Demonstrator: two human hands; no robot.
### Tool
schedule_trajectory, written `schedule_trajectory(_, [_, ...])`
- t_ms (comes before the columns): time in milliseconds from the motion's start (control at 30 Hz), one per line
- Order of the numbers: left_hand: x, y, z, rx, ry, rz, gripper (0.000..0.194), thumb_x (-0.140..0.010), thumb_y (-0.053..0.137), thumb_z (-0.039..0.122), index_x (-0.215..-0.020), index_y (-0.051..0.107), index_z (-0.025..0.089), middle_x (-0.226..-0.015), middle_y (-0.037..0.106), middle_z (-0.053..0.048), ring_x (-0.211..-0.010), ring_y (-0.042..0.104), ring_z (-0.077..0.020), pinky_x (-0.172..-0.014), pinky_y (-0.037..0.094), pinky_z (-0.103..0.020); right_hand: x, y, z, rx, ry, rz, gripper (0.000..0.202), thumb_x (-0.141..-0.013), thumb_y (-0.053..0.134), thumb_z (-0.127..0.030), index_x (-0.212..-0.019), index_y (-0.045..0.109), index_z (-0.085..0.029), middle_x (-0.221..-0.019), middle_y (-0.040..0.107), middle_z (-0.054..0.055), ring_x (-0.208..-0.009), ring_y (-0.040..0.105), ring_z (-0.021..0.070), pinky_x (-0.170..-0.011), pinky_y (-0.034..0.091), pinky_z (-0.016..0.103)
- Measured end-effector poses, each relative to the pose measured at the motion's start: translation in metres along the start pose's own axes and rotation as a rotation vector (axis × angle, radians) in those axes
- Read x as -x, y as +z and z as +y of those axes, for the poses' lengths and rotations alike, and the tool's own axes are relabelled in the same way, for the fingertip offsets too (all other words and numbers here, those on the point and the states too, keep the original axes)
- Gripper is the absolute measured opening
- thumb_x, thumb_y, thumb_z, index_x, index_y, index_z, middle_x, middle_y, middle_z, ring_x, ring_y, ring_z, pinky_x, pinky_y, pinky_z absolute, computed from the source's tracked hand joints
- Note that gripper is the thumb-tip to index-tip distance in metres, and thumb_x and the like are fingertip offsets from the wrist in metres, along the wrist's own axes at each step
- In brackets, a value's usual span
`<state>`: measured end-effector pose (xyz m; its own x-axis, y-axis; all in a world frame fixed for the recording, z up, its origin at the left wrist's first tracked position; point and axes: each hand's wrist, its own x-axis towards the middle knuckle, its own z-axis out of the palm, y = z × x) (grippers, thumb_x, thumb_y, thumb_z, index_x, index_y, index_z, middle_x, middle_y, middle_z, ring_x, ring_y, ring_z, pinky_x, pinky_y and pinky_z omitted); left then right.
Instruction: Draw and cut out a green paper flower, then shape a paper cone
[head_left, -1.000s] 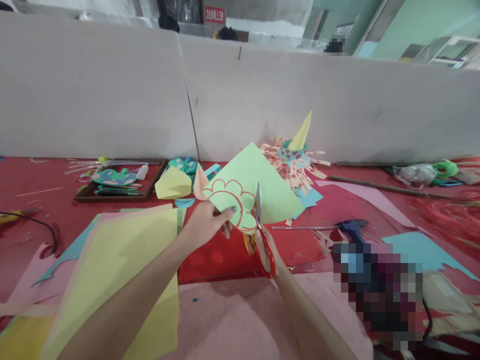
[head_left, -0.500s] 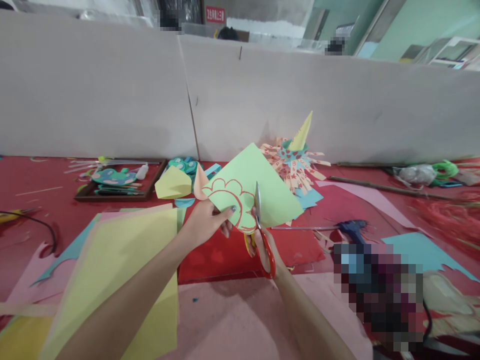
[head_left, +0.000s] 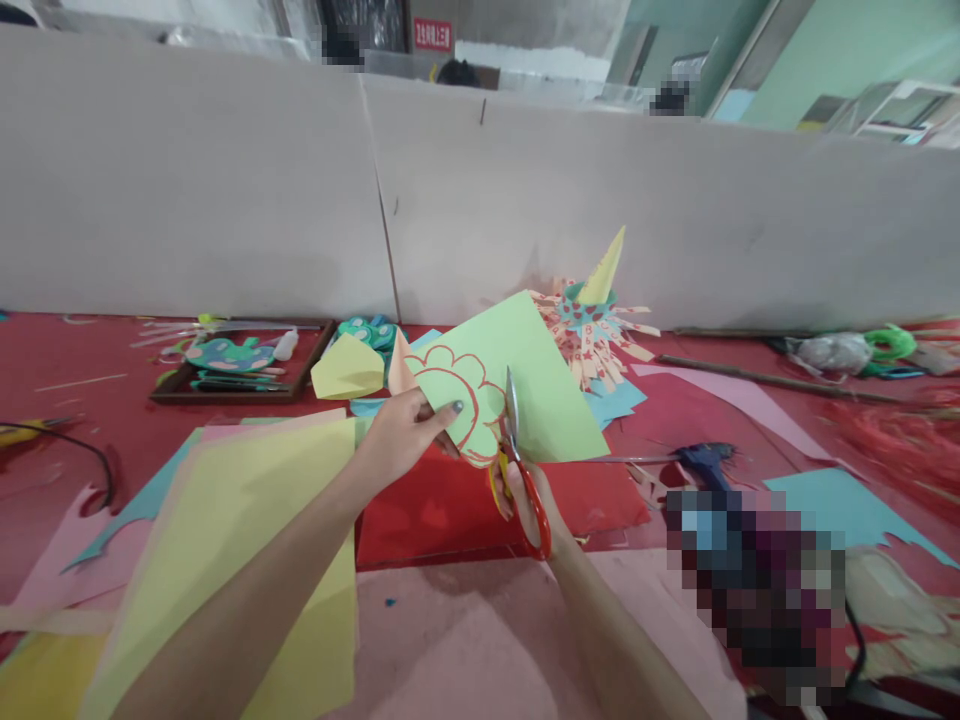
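Observation:
My left hand (head_left: 405, 430) pinches a light green sheet of paper (head_left: 555, 390) by its lower left part, thumb on top. A scalloped, flower-like outline in red is drawn on the sheet. In my right hand (head_left: 529, 500) is a pair of scissors (head_left: 532, 500) with one red and one yellow handle loop. Their blades point up and lie at the paper, next to the scalloped line; one blade shows over the sheet. The paper is held above a red sheet (head_left: 450, 510) on the table.
Yellow paper sheets (head_left: 285, 560) lie at left. Behind them is a brown tray (head_left: 225, 393) with tools. A fringed paper craft (head_left: 592, 320) with a yellow cone stands at the back. At right are a blue glue gun (head_left: 709, 460), a blue sheet (head_left: 847, 500) and sticks (head_left: 765, 375).
The green sheet has turned slightly and its right part has swung clockwise. My left hand has shifted a little left; the scissors have moved slightly left and down.

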<state>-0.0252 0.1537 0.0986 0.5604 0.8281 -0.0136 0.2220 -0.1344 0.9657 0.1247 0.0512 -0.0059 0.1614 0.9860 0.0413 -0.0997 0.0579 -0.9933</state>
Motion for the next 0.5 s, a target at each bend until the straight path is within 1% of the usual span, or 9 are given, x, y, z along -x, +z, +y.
schedule_trajectory(100, [-0.001, -0.002, 0.001, -0.01, -0.008, 0.05, 0.038, -0.068, 0.065, 0.053, -0.072, 0.059, 0.016, -0.061, 0.066, -0.002, -0.055, 0.063, -0.0183, -0.057, 0.053, -0.03, 0.0, 0.001, -0.002, -0.007, 0.011, 0.004, 0.048, -0.081, 0.045, -0.067, -0.072, 0.039, -0.02, -0.052, 0.033, -0.008, -0.039, 0.029, 0.0054, -0.038, 0.026, 0.022])
schedule_trajectory(200, [-0.001, -0.003, 0.003, -0.011, 0.005, 0.073, 0.039, -0.066, 0.066, 0.054, -0.071, 0.058, 0.016, -0.061, 0.065, -0.002, -0.057, 0.062, -0.0183, -0.057, 0.052, -0.03, 0.001, 0.001, -0.001, -0.017, 0.024, 0.006, 0.046, -0.081, 0.047, -0.065, -0.076, 0.04, -0.02, -0.052, 0.033, -0.009, -0.039, 0.028, 0.0053, -0.038, 0.026, 0.022])
schedule_trajectory(333, [-0.002, -0.006, 0.002, -0.03, 0.043, 0.103, 0.038, -0.068, 0.064, 0.053, -0.068, 0.057, 0.016, -0.063, 0.064, -0.003, -0.063, 0.062, -0.0194, -0.06, 0.051, -0.03, 0.002, 0.0, 0.003, -0.015, 0.036, -0.005, 0.044, -0.083, 0.047, -0.063, -0.075, 0.04, -0.02, -0.051, 0.032, -0.009, -0.038, 0.028, 0.005, -0.037, 0.025, 0.021])
schedule_trajectory(500, [-0.002, -0.011, 0.003, -0.021, 0.075, 0.132, 0.038, -0.07, 0.064, 0.053, -0.074, 0.061, 0.016, -0.065, 0.065, -0.003, -0.065, 0.062, -0.0189, -0.062, 0.05, -0.029, 0.002, 0.001, 0.0, -0.003, 0.026, -0.041, 0.043, -0.082, 0.049, -0.062, -0.075, 0.038, -0.021, -0.049, 0.032, -0.009, -0.037, 0.027, 0.0047, -0.036, 0.024, 0.021])
